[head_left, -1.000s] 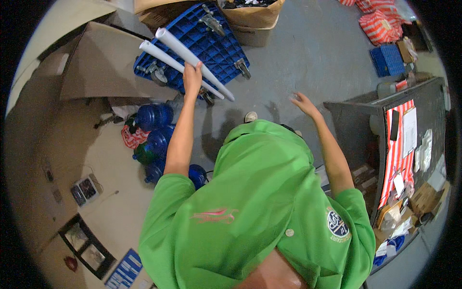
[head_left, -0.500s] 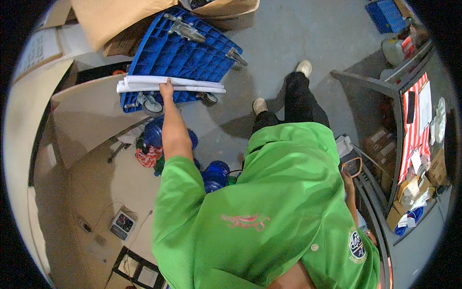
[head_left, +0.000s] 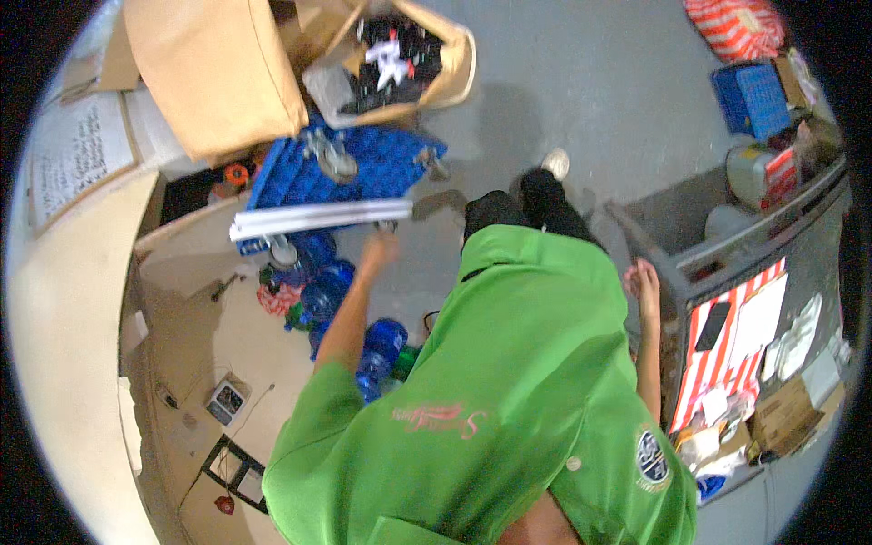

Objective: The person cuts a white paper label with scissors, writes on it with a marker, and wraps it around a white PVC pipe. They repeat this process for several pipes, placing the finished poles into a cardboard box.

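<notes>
My left hand (head_left: 380, 250), smeared by motion, is just below the right end of a long white folded bundle (head_left: 318, 218). A gap shows between the hand and the bundle; whether its fingers are spread or closed is hidden by blur. The bundle lies across a blue plastic platform trolley (head_left: 381, 154) tipped up so that its ribbed underside and casters show. On the right, my right hand (head_left: 643, 277) hangs beside the dark table, its fingers loosely bent and apart, with nothing visible in it.
Large blue water bottles (head_left: 327, 291) stand on the floor left of me. Behind the trolley are a big cardboard box (head_left: 213, 77) and an open carton (head_left: 459, 68) of dark items. The dark table (head_left: 799, 263) at right carries a striped cloth, papers and a black phone (head_left: 713, 327).
My left hand has come off the white bundle and moved right and toward me. My right hand has moved forward; the orange-rimmed thing by it is out of sight. The view has shifted.
</notes>
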`<state>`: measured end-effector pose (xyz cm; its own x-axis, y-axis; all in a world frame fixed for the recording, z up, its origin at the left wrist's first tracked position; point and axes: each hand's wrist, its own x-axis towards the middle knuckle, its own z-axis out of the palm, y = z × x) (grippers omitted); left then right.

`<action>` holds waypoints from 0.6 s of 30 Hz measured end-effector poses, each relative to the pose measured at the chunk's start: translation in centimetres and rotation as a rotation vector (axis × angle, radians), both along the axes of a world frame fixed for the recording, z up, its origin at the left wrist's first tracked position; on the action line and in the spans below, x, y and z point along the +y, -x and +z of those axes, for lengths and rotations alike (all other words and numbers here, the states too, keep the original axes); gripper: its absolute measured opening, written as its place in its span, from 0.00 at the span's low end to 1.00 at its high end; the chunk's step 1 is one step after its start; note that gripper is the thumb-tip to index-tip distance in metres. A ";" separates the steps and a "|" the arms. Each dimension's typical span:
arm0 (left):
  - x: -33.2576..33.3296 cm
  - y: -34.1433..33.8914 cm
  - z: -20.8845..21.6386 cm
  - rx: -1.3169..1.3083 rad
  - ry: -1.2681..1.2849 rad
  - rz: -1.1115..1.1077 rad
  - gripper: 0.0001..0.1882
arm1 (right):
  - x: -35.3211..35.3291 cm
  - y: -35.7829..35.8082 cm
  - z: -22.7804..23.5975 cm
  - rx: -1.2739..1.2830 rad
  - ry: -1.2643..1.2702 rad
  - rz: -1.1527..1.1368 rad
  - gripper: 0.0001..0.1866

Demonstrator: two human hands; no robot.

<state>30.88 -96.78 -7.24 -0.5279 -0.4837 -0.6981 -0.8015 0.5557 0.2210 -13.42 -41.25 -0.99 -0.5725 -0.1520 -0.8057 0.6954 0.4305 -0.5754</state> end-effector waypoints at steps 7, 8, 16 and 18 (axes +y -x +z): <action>13.6 16.9 14.8 0.275 -0.831 0.599 0.18 | 7.0 1.1 0.3 -0.056 -0.170 0.118 0.16; 12.7 19.1 15.0 0.337 -0.837 0.659 0.20 | 6.0 2.3 -0.8 -0.103 -0.196 0.110 0.16; 1.4 41.1 12.7 0.217 -0.907 0.719 0.31 | -11.5 25.1 -8.7 -0.019 -0.167 0.092 0.16; -2.5 44.4 12.3 0.242 -0.835 0.553 0.32 | -17.2 32.9 -9.4 0.044 -0.138 0.117 0.16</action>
<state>-13.52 -99.26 5.08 -0.5501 -0.1110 -0.8277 -0.7811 -0.2823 0.5570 -46.35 -58.46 -10.42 -0.5926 -0.1089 -0.7981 0.6117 0.5839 -0.5338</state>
